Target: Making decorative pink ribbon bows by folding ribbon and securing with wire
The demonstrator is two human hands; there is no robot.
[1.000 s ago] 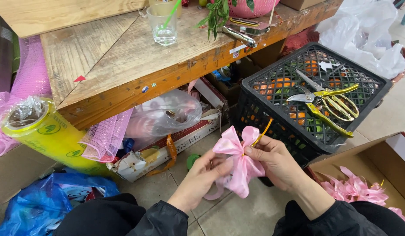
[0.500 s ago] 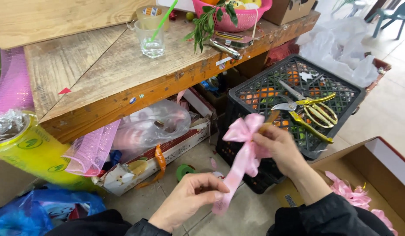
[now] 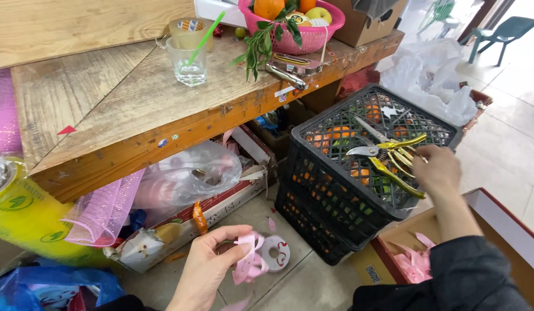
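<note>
From the head view, the left hand [image 3: 206, 268] pinches a pink ribbon bow [image 3: 248, 265] low over the floor. The right hand [image 3: 436, 168] lies on the black crate [image 3: 336, 190], fingers apparently curled around the yellow-handled scissors [image 3: 388, 158].

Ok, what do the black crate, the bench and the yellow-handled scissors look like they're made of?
Black crate: looks like moulded plastic, matt, with an open lattice of small square holes. Bench: wood, rough and unvarnished, with visible grain, cracks and worn edges. Scissors, which the right hand reaches for: shiny blades, probably steel; glossy yellow handles, either plastic or coated metal.
</note>
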